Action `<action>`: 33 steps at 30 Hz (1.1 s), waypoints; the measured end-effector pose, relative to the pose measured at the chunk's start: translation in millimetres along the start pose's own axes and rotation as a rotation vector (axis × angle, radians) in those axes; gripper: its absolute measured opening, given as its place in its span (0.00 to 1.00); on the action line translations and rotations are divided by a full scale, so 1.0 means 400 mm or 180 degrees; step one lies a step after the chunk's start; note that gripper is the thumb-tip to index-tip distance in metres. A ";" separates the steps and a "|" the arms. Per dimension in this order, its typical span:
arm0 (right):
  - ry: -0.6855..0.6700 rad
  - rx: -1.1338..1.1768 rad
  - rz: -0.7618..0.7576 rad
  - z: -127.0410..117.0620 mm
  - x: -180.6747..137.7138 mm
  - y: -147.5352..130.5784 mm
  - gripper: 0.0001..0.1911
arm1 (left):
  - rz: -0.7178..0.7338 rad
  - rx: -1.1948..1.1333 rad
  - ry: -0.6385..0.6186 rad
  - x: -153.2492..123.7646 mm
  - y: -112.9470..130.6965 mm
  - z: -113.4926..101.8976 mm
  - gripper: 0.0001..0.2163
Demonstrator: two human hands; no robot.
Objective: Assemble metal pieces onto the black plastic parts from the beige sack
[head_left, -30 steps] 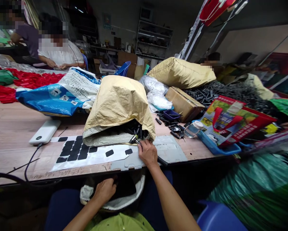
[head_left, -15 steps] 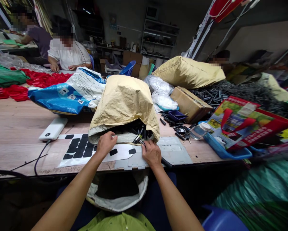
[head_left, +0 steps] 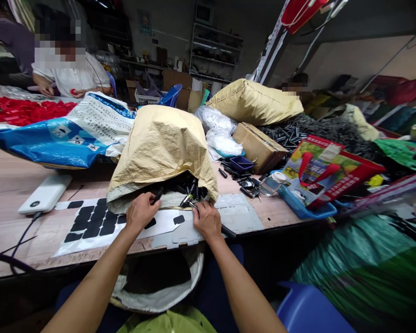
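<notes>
My left hand (head_left: 141, 212) is closed at the mouth of a tan woven sack (head_left: 162, 138), with a short black tube-like piece (head_left: 157, 196) pinched between thumb and fingers. My right hand (head_left: 208, 220) wraps round what looks like a small hammer. Its shiny yellow-green and metal head (head_left: 186, 200) points left at the sack's lip, and its black handle (head_left: 228, 231) sticks out behind my palm. Inside the sack lie several black pieces (head_left: 195, 188). Under my hands is a white sheet with black rounded squares (head_left: 90, 219), beside a grey plate (head_left: 240, 213).
A white power bank (head_left: 45, 194) with a cable lies left, near a blue-and-white bag (head_left: 62, 138). To the right are loose black parts, a glass jar (head_left: 272, 184), a cardboard box (head_left: 259, 145) and a blue tray (head_left: 308, 208). A co-worker (head_left: 71, 74) sits across the table.
The view has swung to the right, so the scene sits further left. A black piece now shows in my left hand. My right hand keeps its hold on the hammer.
</notes>
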State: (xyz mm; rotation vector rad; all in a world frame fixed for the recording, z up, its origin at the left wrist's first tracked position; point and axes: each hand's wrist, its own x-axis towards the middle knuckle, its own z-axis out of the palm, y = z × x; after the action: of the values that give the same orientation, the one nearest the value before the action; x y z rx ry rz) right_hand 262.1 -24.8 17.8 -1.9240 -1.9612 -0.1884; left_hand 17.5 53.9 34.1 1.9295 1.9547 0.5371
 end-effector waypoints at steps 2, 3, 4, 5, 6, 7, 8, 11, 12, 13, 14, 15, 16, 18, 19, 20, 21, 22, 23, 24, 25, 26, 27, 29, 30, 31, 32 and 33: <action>-0.0003 0.0012 0.0002 0.000 -0.001 0.000 0.08 | 0.0662 -0.0148 -0.0105 -0.039 0.002 0.009 0.12; -0.0008 0.0016 0.0002 0.000 -0.001 0.000 0.08 | 0.0969 -0.0268 -0.0216 -0.056 0.005 0.015 0.11; -0.0016 0.0016 0.0005 0.000 -0.002 0.000 0.08 | 0.1240 -0.0400 -0.0347 -0.071 0.010 0.023 0.10; -0.0026 0.0013 0.0011 0.000 -0.002 0.000 0.08 | 0.1469 -0.0515 -0.0481 -0.082 0.015 0.031 0.10; -0.0036 0.0007 0.0016 0.000 -0.002 0.001 0.08 | 0.1656 -0.0600 -0.0599 -0.090 0.021 0.040 0.09; -0.0047 -0.0001 0.0015 0.000 -0.002 0.001 0.08 | 0.1808 -0.0660 -0.0695 -0.095 0.026 0.050 0.09; -0.0053 -0.0013 0.0013 0.000 -0.003 0.001 0.08 | 0.1919 -0.0701 -0.0749 -0.097 0.030 0.060 0.09; -0.0054 -0.0057 -0.0011 -0.002 -0.004 0.000 0.07 | 0.2023 -0.0804 -0.0684 -0.096 0.034 0.090 0.09; -0.0054 -0.0070 -0.0016 -0.002 -0.005 0.000 0.08 | 0.2003 -0.0862 -0.0627 -0.094 0.032 0.097 0.10; -0.0059 -0.0082 -0.0016 -0.002 -0.006 0.000 0.08 | 0.1975 -0.0922 -0.0577 -0.093 0.030 0.104 0.10; -0.0069 -0.0091 -0.0015 -0.001 -0.006 0.000 0.08 | 0.1950 -0.0976 -0.0542 -0.092 0.027 0.108 0.11; -0.0083 -0.0099 -0.0013 -0.001 -0.006 0.000 0.09 | 0.1936 -0.1016 -0.0527 -0.090 0.024 0.111 0.11; -0.0099 -0.0103 -0.0009 0.000 -0.006 0.001 0.09 | 0.1930 -0.1033 -0.0528 -0.089 0.022 0.113 0.11; -0.0125 -0.0077 -0.0006 0.000 -0.005 0.004 0.10 | 0.1928 -0.1010 -0.0552 -0.087 0.021 0.112 0.10; -0.0127 -0.0033 -0.0012 -0.002 -0.004 0.005 0.10 | 0.1926 -0.0986 -0.0565 -0.087 0.021 0.111 0.10; -0.0117 0.0037 -0.0013 -0.005 -0.003 0.006 0.11 | 0.1918 -0.0969 -0.0566 -0.086 0.023 0.110 0.10; -0.0090 0.0134 -0.0012 -0.009 -0.003 0.007 0.12 | 0.1907 -0.0962 -0.0561 -0.086 0.024 0.108 0.09; -0.0030 0.0257 0.0005 -0.015 -0.004 0.006 0.13 | 0.1897 -0.0963 -0.0555 -0.085 0.027 0.107 0.09; 0.0060 0.0404 0.0046 -0.023 -0.005 0.004 0.14 | 0.1886 -0.0970 -0.0548 -0.086 0.029 0.106 0.09; 0.0158 0.0577 0.0097 -0.032 -0.008 0.002 0.15 | 0.1871 -0.0981 -0.0533 -0.086 0.031 0.106 0.10; 0.0247 0.0769 0.0143 -0.042 -0.012 -0.002 0.16 | 0.1852 -0.0994 -0.0515 -0.086 0.033 0.105 0.09; 0.0310 0.0971 0.0168 -0.052 -0.018 -0.006 0.17 | 0.1834 -0.1007 -0.0503 -0.087 0.034 0.105 0.09; 0.0338 0.1163 0.0175 -0.061 -0.025 -0.011 0.17 | 0.1815 -0.1018 -0.0492 -0.087 0.035 0.106 0.09; 0.0301 0.1460 0.0152 -0.074 -0.041 -0.019 0.17 | 0.1794 -0.1039 -0.0476 -0.088 0.035 0.107 0.08; 0.0255 0.1571 0.0156 -0.078 -0.050 -0.022 0.16 | 0.1794 -0.1047 -0.0473 -0.088 0.035 0.107 0.07; 0.0196 0.1666 0.0167 -0.081 -0.059 -0.025 0.16 | 0.1796 -0.1055 -0.0472 -0.088 0.035 0.108 0.08; 0.0136 0.1748 0.0186 -0.082 -0.067 -0.028 0.16 | 0.1793 -0.1062 -0.0468 -0.088 0.034 0.108 0.08; 0.0090 0.1819 0.0206 -0.083 -0.074 -0.031 0.16 | 0.1784 -0.1069 -0.0460 -0.088 0.034 0.108 0.08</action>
State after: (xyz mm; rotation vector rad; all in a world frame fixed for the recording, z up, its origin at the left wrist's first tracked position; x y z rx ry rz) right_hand 255.5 -64.9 39.6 -1.5872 -1.6888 0.3282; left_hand 51.3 20.0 2.4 2.1999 1.1318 0.7837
